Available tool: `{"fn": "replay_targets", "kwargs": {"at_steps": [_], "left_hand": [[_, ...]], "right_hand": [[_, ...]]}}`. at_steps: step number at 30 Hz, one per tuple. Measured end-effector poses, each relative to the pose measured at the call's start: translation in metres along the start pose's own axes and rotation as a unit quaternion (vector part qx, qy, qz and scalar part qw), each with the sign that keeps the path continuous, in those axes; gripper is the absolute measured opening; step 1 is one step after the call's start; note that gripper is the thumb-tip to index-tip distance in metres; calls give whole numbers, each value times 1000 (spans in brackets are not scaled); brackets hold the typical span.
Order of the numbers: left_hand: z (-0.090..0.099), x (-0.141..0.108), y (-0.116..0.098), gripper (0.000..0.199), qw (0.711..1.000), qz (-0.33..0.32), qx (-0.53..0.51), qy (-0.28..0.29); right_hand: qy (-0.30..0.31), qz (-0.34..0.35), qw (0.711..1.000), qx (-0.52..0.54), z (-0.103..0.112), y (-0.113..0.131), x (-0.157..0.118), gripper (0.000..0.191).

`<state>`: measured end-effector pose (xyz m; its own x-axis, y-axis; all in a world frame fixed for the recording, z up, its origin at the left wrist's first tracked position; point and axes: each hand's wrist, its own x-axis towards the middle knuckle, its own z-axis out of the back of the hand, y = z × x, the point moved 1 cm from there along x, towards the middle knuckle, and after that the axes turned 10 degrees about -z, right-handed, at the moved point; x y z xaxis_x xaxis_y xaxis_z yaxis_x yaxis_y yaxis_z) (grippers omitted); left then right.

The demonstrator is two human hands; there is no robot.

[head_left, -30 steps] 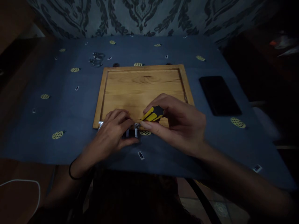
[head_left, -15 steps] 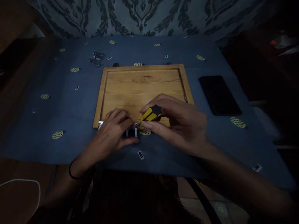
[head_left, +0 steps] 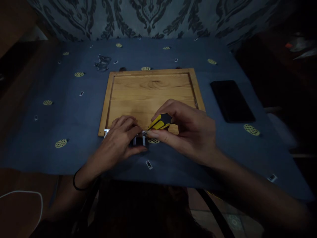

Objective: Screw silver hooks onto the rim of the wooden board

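Note:
In the head view, my right hand (head_left: 190, 132) pinches a small yellow-and-black screwdriver (head_left: 161, 121) between thumb and fingers. Its tip points down and left at a small shiny metal fitting (head_left: 143, 140) on the near edge of a framed wooden board (head_left: 153, 92). My left hand (head_left: 121, 137) is closed about that fitting, fingers over the board's edge and thumb in front, hiding part of it. Another bright metal piece (head_left: 106, 132) shows at the board's near left corner, beside my left hand. The screwdriver's exact contact with the fitting is too small to make out.
A blue cloth with pineapple prints covers the table (head_left: 61, 122). Several metal pieces (head_left: 102, 62) lie behind the board's left corner. A dark phone (head_left: 232, 101) rests to the right of the board. A patterned wall (head_left: 148, 16) stands behind. The room is dim.
My right hand has turned a little and shifted slightly, and the screwdriver's handle has rotated with it. My left hand and the board stay almost as they were.

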<state>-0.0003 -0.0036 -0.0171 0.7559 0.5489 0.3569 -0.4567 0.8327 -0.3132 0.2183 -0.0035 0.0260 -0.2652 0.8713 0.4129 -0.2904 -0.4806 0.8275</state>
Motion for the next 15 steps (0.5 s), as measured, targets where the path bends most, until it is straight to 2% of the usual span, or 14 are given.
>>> {"fn": "replay_targets", "kwargs": {"at_steps": [5,8,12,15], "left_hand": [[0,0,1,33,1000,14,-3,9],[-2,-1,2,32,1000,16,-13,3],[-4,-3,3,33,1000,7,-16,-8],[-4,-3,4,36,1000,1,-7,-13]], "right_hand": [[-17,-28,999,13,-3,0,-1,32],[-12,-24,999,28,-3,0,0,25],[49,1,998,50,4,1,3,14],[100,-12,993,66,11,0,5,11]]}}
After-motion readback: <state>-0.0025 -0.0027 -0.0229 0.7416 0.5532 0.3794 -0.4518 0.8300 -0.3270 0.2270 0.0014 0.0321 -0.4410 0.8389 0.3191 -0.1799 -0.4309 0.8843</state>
